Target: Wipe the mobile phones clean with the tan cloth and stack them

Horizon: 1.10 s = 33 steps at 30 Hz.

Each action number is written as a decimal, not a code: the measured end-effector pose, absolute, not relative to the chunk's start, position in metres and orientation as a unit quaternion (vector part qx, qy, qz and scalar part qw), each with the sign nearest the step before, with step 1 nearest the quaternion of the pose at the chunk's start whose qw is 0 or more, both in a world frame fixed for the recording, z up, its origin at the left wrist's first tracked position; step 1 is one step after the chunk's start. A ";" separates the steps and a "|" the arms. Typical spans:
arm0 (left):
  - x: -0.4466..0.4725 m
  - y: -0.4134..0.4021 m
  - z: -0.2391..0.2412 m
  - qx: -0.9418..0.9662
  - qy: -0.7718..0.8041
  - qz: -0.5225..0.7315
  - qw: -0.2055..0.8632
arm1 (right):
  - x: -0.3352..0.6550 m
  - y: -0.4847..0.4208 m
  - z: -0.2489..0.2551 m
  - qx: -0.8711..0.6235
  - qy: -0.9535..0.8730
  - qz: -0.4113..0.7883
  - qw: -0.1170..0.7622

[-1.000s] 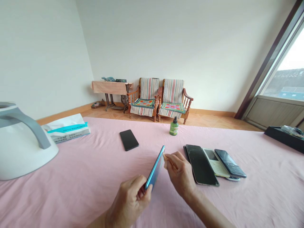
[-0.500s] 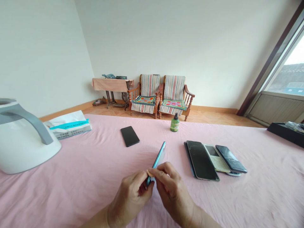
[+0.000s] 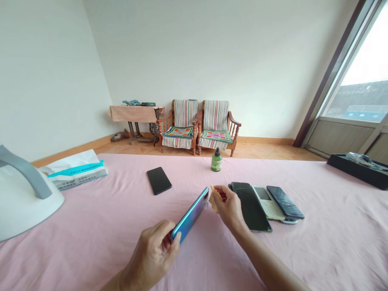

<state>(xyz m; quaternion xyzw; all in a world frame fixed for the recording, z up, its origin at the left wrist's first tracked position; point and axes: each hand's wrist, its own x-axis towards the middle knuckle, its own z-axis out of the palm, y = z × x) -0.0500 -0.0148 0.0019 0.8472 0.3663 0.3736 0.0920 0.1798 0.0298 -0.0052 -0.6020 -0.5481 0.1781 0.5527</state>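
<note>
A blue smartphone (image 3: 192,214) is tilted up on edge above the pink cloth, its lower end gripped between the thumb and fingers of my left hand (image 3: 153,252). The blue back and the camera corner face right. My right hand (image 3: 230,208) pinches a small cream-coloured cloth or wipe (image 3: 214,199) close beside the phone's upper end; whether it touches the phone I cannot tell. Several other phones lie to the right, among them a large black smartphone (image 3: 253,208), partly behind my right hand, and a dark keypad phone (image 3: 285,203). Another black smartphone (image 3: 159,180) lies at the left.
The pink cloth (image 3: 115,226) covers the table. A white kettle-like container (image 3: 27,206) with a grey handle stands at left, near a tissue packet (image 3: 77,169). A green spray bottle (image 3: 216,161) stands towards the far edge. A black tray (image 3: 357,169) sits far right.
My right hand has moved from the phone's lower end up and right to its upper end with the cloth. The phone has turned, showing more of its back. The view has shifted right.
</note>
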 end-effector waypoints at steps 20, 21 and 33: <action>-0.051 -0.008 -0.002 0.833 0.390 0.369 0.131 | 0.184 0.042 -0.006 -0.607 -0.651 0.145 0.433; -0.051 -0.008 -0.002 0.833 0.393 0.367 0.133 | 0.184 0.042 -0.005 -0.606 -0.653 0.146 0.430; -0.046 -0.002 0.001 0.666 0.467 0.406 0.416 | 0.192 0.032 -0.008 -0.638 -0.652 0.138 0.385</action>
